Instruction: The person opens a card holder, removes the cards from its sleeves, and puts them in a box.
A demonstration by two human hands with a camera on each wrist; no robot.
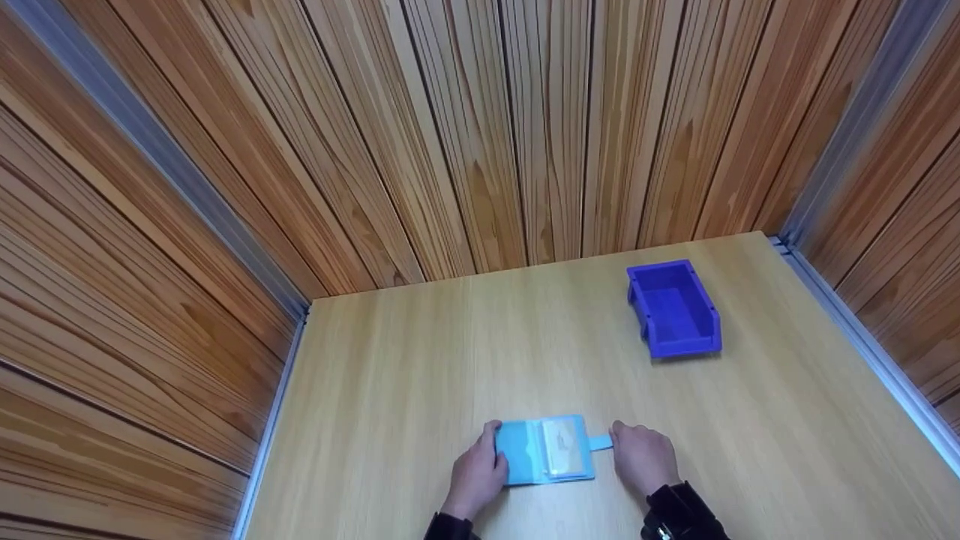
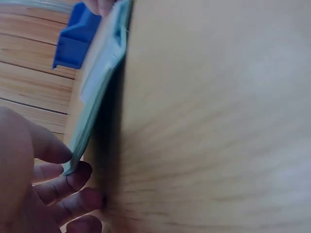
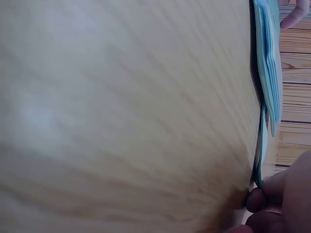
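A light blue card holder [image 1: 520,452] lies spread open low over the table, with clear plastic sleeves [image 1: 562,447] on its right half. My left hand [image 1: 478,471] pinches its left edge, thumb on top and fingers beneath. In the left wrist view that edge of the card holder [image 2: 87,128] is tilted up off the tabletop. From the right side sticks out a short strap [image 1: 601,442], and my right hand [image 1: 645,456] pinches its end between thumb and fingers. The right wrist view shows the strap [image 3: 263,141] running from the stacked sleeves [image 3: 270,68] to my fingertips.
A purple-blue open-fronted plastic bin [image 1: 679,311] stands at the back right of the light wooden table [image 1: 390,375]. Wood-plank walls [image 1: 480,135] enclose the back and both sides, with metal rails [image 1: 870,375] along the side edges.
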